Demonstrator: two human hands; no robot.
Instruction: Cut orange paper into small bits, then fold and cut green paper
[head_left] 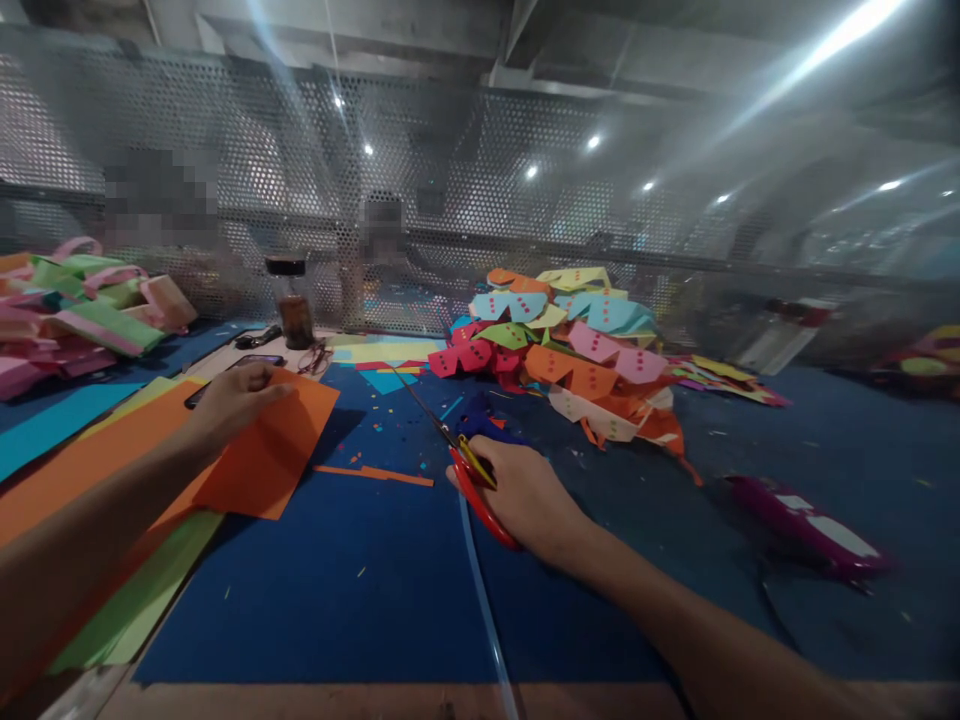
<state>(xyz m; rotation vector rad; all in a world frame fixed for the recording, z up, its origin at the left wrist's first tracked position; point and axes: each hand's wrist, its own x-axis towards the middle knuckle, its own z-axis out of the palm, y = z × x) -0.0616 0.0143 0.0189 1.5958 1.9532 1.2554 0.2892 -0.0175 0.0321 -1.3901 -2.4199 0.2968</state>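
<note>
My left hand point(238, 400) pinches the upper edge of an orange paper sheet point(277, 460), which is lifted at the left of the blue table covering point(360, 600). More orange, green and yellow sheets lie beneath my left forearm. My right hand point(517, 490) is wrapped round the red handles of scissors point(480, 500), their long blades pointing up and left, away from the orange sheet. A thin orange strip point(375, 474) rests on the blue surface between both hands, with small paper scraps above it.
Folded coloured paper shapes point(592, 340) are heaped at the back centre, and another heap point(82, 310) is at the left. A dark-lidded jar point(292, 305) stands near the mesh screen point(450, 200). A purple object point(810, 525) lies at the right.
</note>
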